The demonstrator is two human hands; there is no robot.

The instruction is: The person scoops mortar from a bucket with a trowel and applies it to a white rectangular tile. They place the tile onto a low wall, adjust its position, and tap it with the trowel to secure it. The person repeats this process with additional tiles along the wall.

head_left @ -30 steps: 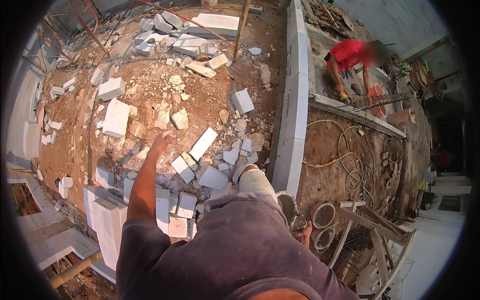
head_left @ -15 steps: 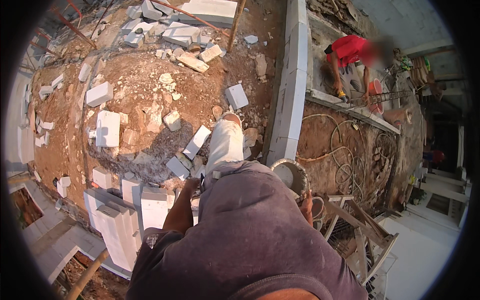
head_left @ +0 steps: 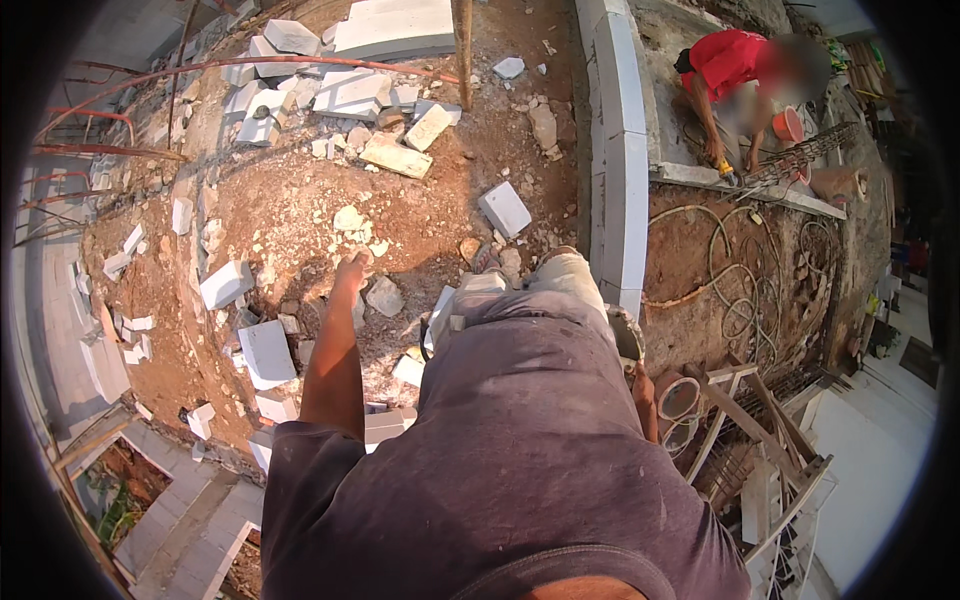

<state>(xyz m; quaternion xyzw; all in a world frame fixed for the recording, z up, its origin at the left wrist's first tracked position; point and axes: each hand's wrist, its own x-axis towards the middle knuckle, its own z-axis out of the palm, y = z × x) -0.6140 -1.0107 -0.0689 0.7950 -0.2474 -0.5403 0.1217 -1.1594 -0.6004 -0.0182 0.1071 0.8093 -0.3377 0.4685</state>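
Note:
My left hand (head_left: 350,272) is stretched out ahead over rubble-strewn soil, with no object visible in it and its fingers loosely extended. A pale stone (head_left: 385,296) lies on the ground just right of it. By my right hip, my right hand (head_left: 641,380) is closed at the rim of a mortar-stained bucket (head_left: 628,336). My shirt and leg hide much of that bucket, and the fingers show only in part. White building blocks (head_left: 266,354) lie below and left of my left hand; another block (head_left: 505,209) rests beyond my feet.
A low block wall (head_left: 621,150) runs along my right. Beyond it, a co-worker in a red shirt (head_left: 725,62) crouches with a yellow power tool (head_left: 727,172). A coiled hose (head_left: 715,270) lies on the soil. A wooden frame (head_left: 765,430) stands at lower right; a bamboo pole (head_left: 463,50) rises ahead.
My left hand has swung forward and left from beside my hip. My body has turned and advanced, and the bucket has moved right and is more hidden behind me.

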